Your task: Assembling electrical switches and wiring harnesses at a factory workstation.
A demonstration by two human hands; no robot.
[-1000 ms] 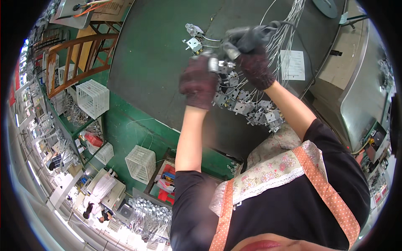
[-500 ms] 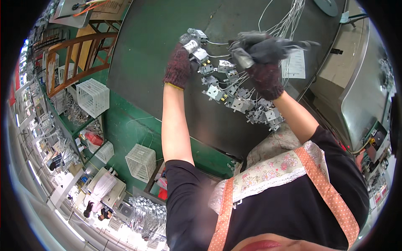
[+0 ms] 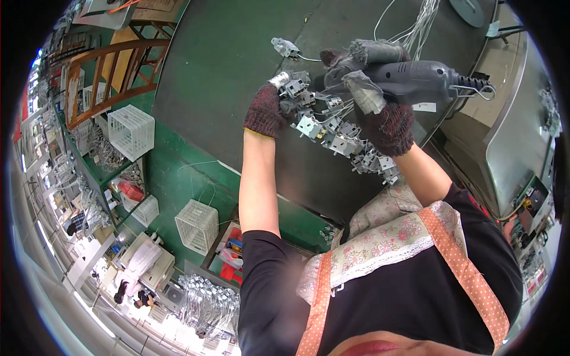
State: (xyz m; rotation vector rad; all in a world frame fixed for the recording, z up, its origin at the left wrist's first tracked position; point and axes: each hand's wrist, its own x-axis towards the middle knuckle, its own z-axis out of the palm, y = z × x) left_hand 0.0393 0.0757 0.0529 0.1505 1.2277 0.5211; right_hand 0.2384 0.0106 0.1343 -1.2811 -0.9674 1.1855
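Both hands wear dark maroon knitted gloves with grey taped fingers. My right hand (image 3: 371,89) is wrapped round a dark grey corded electric screwdriver (image 3: 415,80); its front end is hidden behind the fingers. My left hand (image 3: 272,107) is closed on a small grey socket-like part (image 3: 295,89) with metal faces, facing the screwdriver's front. A row of similar wired parts (image 3: 344,139) trails from there toward me at the right. Beyond my left hand, one such part (image 3: 285,47) lies alone with a white wire running from it.
The dark tabletop (image 3: 214,71) carries a bundle of white wires (image 3: 423,26) at its far right and a white paper (image 3: 424,107). White plastic crates (image 3: 132,135) and a wooden chair (image 3: 113,77) stand to the left. A metal-sided bench (image 3: 510,130) is at the right.
The left hand has moved nearer me and right, leaving one part lying farther off. The screwdriver, blurred before, has swung nearer the left hand's part and now shows clearly.
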